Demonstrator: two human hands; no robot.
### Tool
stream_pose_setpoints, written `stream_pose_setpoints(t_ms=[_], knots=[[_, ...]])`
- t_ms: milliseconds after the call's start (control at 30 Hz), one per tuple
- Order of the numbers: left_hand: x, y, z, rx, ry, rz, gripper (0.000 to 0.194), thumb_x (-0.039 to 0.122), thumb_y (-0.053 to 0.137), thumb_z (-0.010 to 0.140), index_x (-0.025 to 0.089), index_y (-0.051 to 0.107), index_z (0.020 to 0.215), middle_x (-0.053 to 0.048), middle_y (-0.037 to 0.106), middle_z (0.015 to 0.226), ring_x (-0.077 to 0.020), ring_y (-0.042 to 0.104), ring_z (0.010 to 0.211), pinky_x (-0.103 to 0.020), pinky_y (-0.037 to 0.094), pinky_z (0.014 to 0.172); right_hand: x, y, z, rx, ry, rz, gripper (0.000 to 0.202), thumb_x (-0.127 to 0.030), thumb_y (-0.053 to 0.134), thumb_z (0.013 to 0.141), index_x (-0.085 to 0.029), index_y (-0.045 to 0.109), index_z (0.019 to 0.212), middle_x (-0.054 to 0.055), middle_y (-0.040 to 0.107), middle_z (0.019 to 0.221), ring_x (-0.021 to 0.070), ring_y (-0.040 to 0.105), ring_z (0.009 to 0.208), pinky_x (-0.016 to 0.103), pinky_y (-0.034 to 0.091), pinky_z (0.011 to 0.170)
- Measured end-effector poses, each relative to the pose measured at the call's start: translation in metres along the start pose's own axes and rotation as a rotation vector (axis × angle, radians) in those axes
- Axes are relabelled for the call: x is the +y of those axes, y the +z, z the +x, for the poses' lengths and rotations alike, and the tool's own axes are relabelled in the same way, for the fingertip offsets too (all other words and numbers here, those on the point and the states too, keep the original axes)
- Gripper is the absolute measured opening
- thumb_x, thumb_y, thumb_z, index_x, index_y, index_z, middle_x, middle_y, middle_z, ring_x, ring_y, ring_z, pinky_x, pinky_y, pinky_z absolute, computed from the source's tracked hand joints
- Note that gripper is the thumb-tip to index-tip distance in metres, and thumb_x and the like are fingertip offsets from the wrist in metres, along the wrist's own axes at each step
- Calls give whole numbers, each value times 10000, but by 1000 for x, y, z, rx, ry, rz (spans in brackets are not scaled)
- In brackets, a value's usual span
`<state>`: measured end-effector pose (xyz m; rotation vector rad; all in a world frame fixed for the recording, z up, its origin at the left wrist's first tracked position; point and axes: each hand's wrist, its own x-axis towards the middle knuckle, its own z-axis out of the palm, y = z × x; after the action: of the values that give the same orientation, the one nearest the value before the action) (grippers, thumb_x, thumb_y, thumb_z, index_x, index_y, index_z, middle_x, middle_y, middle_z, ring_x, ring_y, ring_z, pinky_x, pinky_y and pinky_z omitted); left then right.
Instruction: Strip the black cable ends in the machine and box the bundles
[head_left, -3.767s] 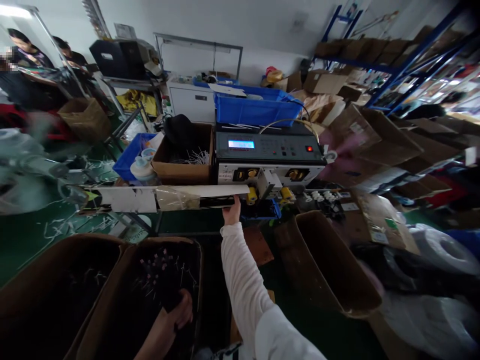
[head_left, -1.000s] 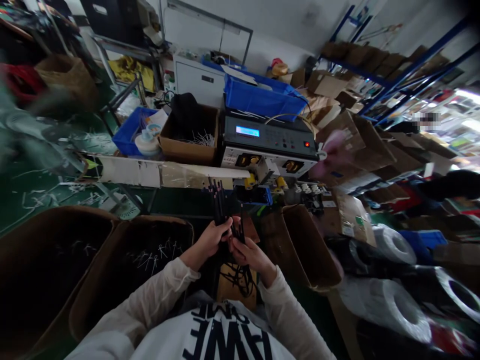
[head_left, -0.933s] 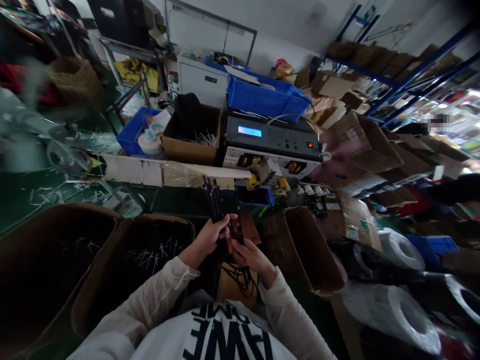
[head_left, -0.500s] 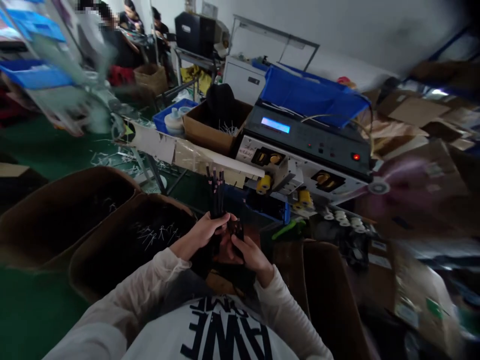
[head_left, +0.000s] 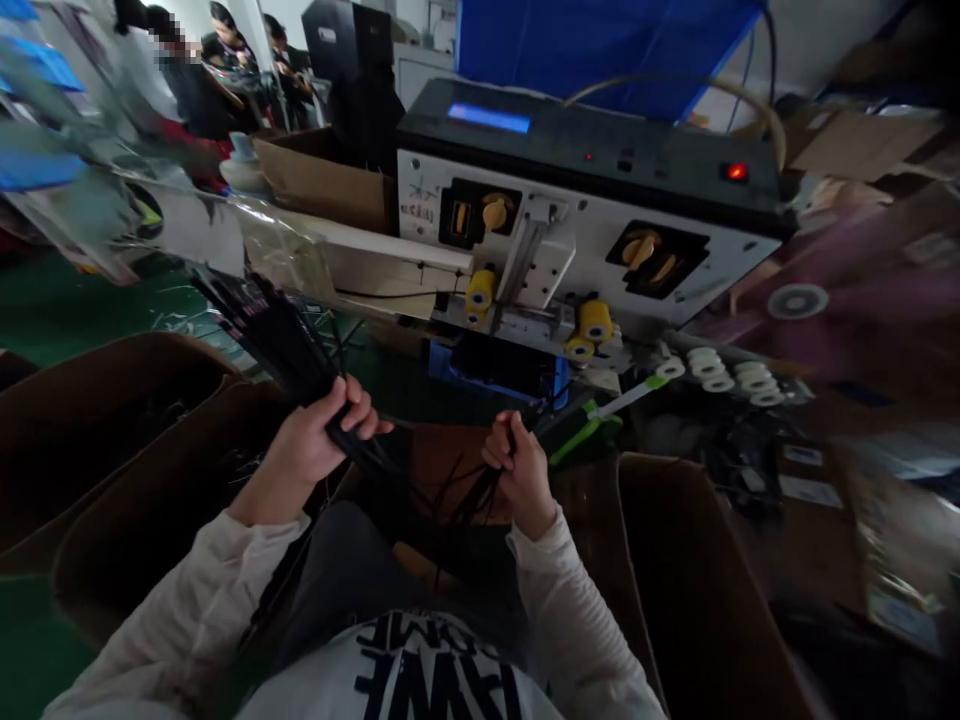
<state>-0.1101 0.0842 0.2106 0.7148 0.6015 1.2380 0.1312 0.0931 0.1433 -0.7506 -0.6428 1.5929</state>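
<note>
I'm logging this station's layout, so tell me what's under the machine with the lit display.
Below the front of the machine a blue tray shows; any contents are too dark to identify. The tray's far edge is covered by the machine.

Bench ledge [head_left: 367, 264]: pale, its left stretch covered with white paper [head_left: 206, 235] and clear film [head_left: 289, 248]; 1 thin black strand [head_left: 386, 295] runs across its front. Just behind, side by side: cardboard box [head_left: 322, 182] and machine [head_left: 589, 235]; surface under both hidden. Floor [head_left: 30, 625] green, dim. On it: 2 brown bins [head_left: 97, 540] adjoining at left, pale scraps [head_left: 180, 318] beyond, 1 right-hand bin [head_left: 697, 580].
</note>
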Motion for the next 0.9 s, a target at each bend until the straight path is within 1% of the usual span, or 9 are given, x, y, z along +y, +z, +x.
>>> stream_pose_setpoints(t_ms=[100, 200, 267, 333, 400, 500, 633, 767, 900], knots=[[-8, -15, -2, -43, 8, 10, 223, 338, 648, 777, 164, 519, 725, 82, 315, 500, -34, 337, 413, -200, 385, 500, 9, -20, 5, -70, -1, -15, 205, -382, 492, 860, -194, 562, 820, -79, 278, 522, 45, 149, 393, 162, 210, 376], [-21, -27, -7, -47, -19, 83, 150, 282, 659, 766, 163, 569, 758, 79, 272, 488, -29, 297, 395, -183, 316, 449, 14, -30, 4, -78, -8, -119, 216, -401, 462, 853, -208, 553, 822, -60, 290, 561, 63, 150, 418, 190, 221, 392], [-31, -31, -12, -28, -49, 125, 118, 244, 670, 747, 150, 601, 769, 76, 273, 475, -27, 294, 389, -185, 309, 441, 13, -29, -2, -89, -16, -175, 214, -405, 448, 855, -215, 541, 822, -54, 291, 578, 70, 161, 426, 200, 232, 401], [-45, -30, -17, 2, -105, 144, 146, 255, 690, 722, 132, 611, 730, 71, 302, 459, -32, 321, 391, -187, 327, 439, 8, -20, -10, -145, -7, -202, 206, -398, 444, 860, -216, 529, 819, -53, 292, 584, 70, 177, 430, 199, 238, 407], [-62, -26, -20, 41, -175, 161, 211, 304, 705, 702, 117, 610, 694, 35, 426, 488, -60, 427, 431, -198, 374, 452, 3, -5, -19, -247, 28, -197, 192, -382, 450, 864, -209, 521, 822, -56, 293, 583, 63, 184, 430, 191, 241, 411], [-92, -16, -21, 79, -274, 115, 277, 354, 725, 667, 102, 615, 699, -57, 611, 648, -147, 584, 565, -252, 461, 514, 2, 25, -33, -423, 104, -179, 183, -365, 459, 868, -195, 515, 826, -62, 301, 568, 54, 187, 430, 181, 236, 416], [-121, -4, -30, 70, -280, -12, 235, 280, 761, 615, 114, 627, 711, -54, 641, 625, -166, 604, 545, -278, 488, 554, 10, 56, -44, -529, 133, -280, 196, -388, 473, 865, -196, 506, 843, -60, 365, 577, 53, 242, 438, 193, 279, 443], [-130, -4, -55, 21, -304, -81, 287, 307, 746, 650, 135, 643, 856, -78, 685, 743, -204, 641, 615, -323, 515, 601, 16, 59, -40, -496, -34, -566, 245, -434, 469, 864, -199, 497, 803, -37, 455, 651, 82, 398, 515, 234, 364, 531], [-132, -13, -72, -10, -331, -71, 361, 357, 679, 735, 117, 622, 998, -123, 691, 828, -195, 647, 618, -300, 509, 551, 24, 51, -26, -455, -322, -916, 273, -423, 469, 865, -185, 532, 746, 2, 503, 785, 134, 478, 784, 272, 397, 784]])
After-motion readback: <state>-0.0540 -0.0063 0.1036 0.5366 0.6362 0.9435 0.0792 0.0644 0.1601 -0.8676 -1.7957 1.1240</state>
